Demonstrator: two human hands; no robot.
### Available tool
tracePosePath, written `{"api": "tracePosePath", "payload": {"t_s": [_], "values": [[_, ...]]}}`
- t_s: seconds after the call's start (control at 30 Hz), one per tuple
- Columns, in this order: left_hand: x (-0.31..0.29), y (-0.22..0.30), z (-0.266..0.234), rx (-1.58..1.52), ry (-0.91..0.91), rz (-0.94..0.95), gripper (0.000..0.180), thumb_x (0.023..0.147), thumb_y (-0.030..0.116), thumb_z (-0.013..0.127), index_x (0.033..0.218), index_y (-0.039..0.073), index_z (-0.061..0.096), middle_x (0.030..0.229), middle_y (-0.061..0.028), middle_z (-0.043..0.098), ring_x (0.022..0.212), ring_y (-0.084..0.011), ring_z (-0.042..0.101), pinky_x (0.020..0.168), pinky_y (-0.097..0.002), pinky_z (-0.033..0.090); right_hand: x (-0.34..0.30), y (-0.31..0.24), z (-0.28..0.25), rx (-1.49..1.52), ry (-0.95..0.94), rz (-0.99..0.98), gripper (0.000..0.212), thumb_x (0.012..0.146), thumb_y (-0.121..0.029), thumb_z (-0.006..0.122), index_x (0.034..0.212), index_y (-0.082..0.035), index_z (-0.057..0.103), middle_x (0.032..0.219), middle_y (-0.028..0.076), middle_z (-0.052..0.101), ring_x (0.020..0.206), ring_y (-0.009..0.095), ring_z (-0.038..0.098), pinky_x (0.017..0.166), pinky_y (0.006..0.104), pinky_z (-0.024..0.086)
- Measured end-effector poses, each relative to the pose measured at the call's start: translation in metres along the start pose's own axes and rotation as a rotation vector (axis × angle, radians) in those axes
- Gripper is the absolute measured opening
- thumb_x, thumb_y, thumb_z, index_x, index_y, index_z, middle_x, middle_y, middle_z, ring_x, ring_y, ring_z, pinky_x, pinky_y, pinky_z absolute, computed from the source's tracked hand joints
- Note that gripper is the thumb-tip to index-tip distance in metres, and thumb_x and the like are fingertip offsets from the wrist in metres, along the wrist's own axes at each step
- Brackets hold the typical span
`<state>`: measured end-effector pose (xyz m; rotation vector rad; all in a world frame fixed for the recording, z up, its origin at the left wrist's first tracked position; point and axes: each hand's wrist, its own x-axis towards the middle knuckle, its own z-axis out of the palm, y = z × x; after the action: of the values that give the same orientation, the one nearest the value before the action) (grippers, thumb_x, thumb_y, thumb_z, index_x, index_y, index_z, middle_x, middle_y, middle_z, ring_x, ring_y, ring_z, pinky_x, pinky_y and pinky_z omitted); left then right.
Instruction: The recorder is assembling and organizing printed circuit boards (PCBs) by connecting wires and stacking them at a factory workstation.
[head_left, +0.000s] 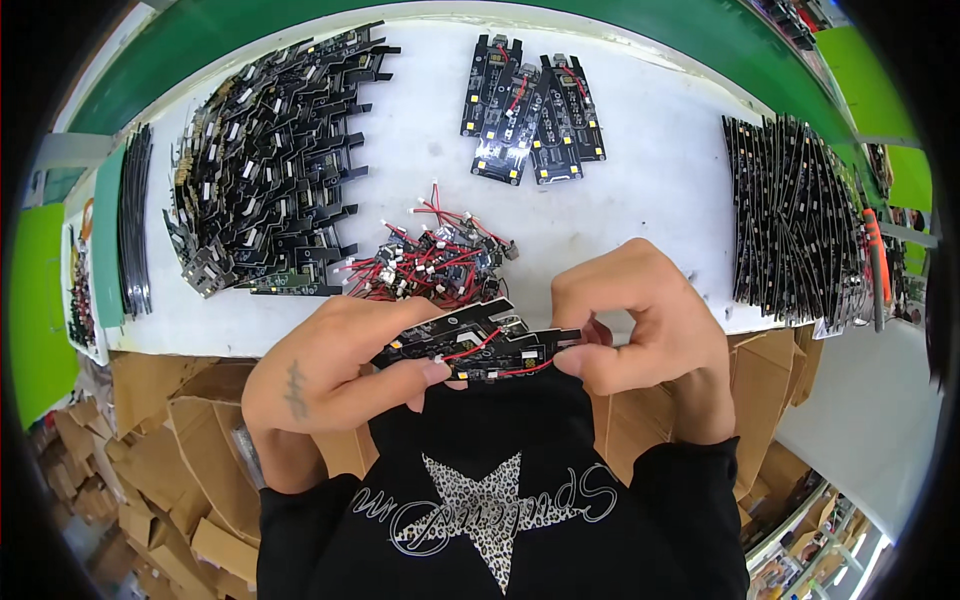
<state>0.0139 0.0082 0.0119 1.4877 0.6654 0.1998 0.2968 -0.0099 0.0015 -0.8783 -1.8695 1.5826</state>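
Note:
Close in front of my chest, my left hand (335, 370) grips black circuit boards (465, 340) between thumb and fingers. At least two boards overlap there, each with a red wire along its face. My right hand (650, 325) pinches the right end of the lower board, thumb and forefinger closed near the end of its red wire. Whether the fingertips hold the board edge or the wire cannot be made out. Just beyond the left hand lies a heap of small parts with red wires and white plugs (440, 255).
Overlapping circuit boards (280, 170) cover the table's left side. Several wired boards (540, 120) lie at the back. A dense stack of boards (790, 215) stands at right beside an orange-handled tool (877, 255). A white tray (97, 340) sits far left; cardboard boxes (150, 450) are below.

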Motion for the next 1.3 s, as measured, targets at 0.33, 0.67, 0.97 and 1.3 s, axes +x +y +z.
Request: {"api": "tracePosePath", "payload": {"t_s": [0.33, 0.67, 0.97, 1.3], "values": [[-0.005, -0.019, -0.001, -0.142, -0.068, 0.147, 0.016, 0.092, 0.004, 0.058, 0.104, -0.005, 0.06, 0.078, -0.008, 0.07, 0.06, -0.0142, 0.064, 0.052, -0.0253, 0.048, 0.001, 0.003, 0.007, 0.34, -0.08, 0.016, 0.009, 0.074, -0.006, 0.071, 0.072, 0.0, 0.064, 0.064, 0.006, 0.06, 0.054, 0.014, 0.055, 0.05, 0.0266, 0.038], [-0.027, -0.015, 0.009, -0.48, 0.175, -0.141, 0.04, 0.092, 0.003, 0.057, 0.131, -0.006, 0.051, 0.083, -0.0081, 0.069, 0.057, -0.0082, 0.059, 0.046, -0.0206, 0.041, 0.017, 0.005, 0.009, -0.291, 0.364, 0.073, 0.01, 0.082, -0.003, 0.07, 0.091, 0.001, 0.07, 0.079, 0.007, 0.066, 0.072, 0.014, 0.061, 0.065, 0.0265, 0.047], [-0.023, -0.023, 0.011, -0.427, 0.163, -0.031, 0.045, 0.093, 0.003, 0.058, 0.136, -0.004, 0.048, 0.083, -0.0077, 0.069, 0.058, -0.0081, 0.059, 0.049, -0.0214, 0.046, 0.026, -0.001, 0.011, -0.261, 0.269, -0.084, 0.012, 0.085, -0.005, 0.068, 0.096, -0.001, 0.07, 0.085, 0.007, 0.07, 0.076, 0.017, 0.063, 0.067, 0.0288, 0.048], [-0.015, -0.02, 0.004, -0.319, 0.036, 0.009, 0.045, 0.092, 0.003, 0.059, 0.136, 0.0, 0.05, 0.082, -0.0071, 0.069, 0.057, -0.0082, 0.06, 0.049, -0.0215, 0.047, 0.03, -0.007, 0.013, 0.088, 0.014, 0.114, 0.012, 0.081, -0.008, 0.068, 0.085, 0.003, 0.067, 0.08, 0.01, 0.065, 0.071, 0.019, 0.059, 0.066, 0.0308, 0.045]]}}
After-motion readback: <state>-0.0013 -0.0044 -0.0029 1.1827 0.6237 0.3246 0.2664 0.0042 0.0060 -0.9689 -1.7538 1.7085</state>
